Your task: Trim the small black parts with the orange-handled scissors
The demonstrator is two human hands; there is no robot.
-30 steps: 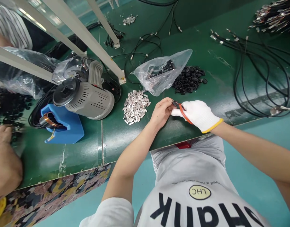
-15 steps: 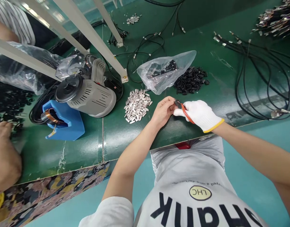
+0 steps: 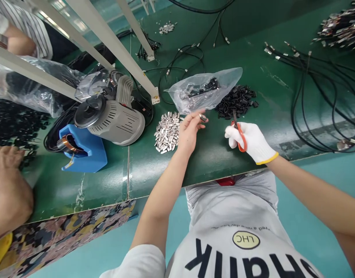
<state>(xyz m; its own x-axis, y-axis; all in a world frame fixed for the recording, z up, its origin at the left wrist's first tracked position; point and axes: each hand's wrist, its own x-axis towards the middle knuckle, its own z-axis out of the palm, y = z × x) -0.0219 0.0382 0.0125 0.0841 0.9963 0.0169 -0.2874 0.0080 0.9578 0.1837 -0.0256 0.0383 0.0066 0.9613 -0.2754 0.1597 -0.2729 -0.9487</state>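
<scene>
My left hand (image 3: 189,131) is bare and raised just right of the silver connector pile (image 3: 167,132). Its fingers pinch a small metal connector piece (image 3: 203,117), partly covered by the fingertips. On my right hand (image 3: 251,142) is a white knit glove with a yellow cuff. It grips orange-handled pliers (image 3: 242,138), whose dark tip points away from me toward a heap of small black plastic parts (image 3: 238,101). Behind my left hand lies a clear plastic bag (image 3: 191,90) with more black parts inside. My two hands are apart.
Left of the silver pile stand a grey machine (image 3: 116,121) and a blue tape dispenser (image 3: 90,150). White frame posts (image 3: 137,65) rise behind them. Black cables (image 3: 307,85) spread over the right side. A co-worker's hand (image 3: 9,162) rests at the far left.
My hands have separated: the left moved left with the small connector piece, the right moved right with the pliers. The pliers' tip has swung away from the piece and now points toward the table's back.
</scene>
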